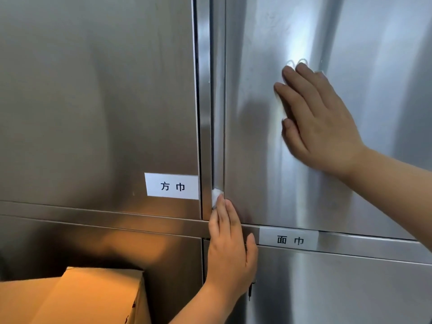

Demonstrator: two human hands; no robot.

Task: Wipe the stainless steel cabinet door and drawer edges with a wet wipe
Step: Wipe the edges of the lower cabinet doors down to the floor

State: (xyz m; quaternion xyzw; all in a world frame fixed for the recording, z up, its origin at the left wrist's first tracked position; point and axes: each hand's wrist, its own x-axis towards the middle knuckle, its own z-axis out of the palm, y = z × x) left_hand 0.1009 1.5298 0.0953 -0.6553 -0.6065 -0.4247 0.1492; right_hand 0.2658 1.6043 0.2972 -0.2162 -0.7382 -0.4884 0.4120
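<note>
A stainless steel cabinet fills the view. Its upper left door (98,101) and upper right door (261,141) meet at a narrow vertical groove (217,113). My left hand (230,249) reaches up from below and presses a small white wet wipe (215,197) with its fingertips into the bottom of that groove, at the right door's left edge. My right hand (318,120) lies flat on the upper right door, fingers spread and pointing up-left, holding nothing. Lower doors (327,288) sit under a horizontal steel rail (117,219).
A white label (171,185) with black characters is stuck at the left door's lower right corner. A second label (289,239) sits on the rail under the right door. A brown cardboard box (77,298) stands at the lower left, in front of the lower left door.
</note>
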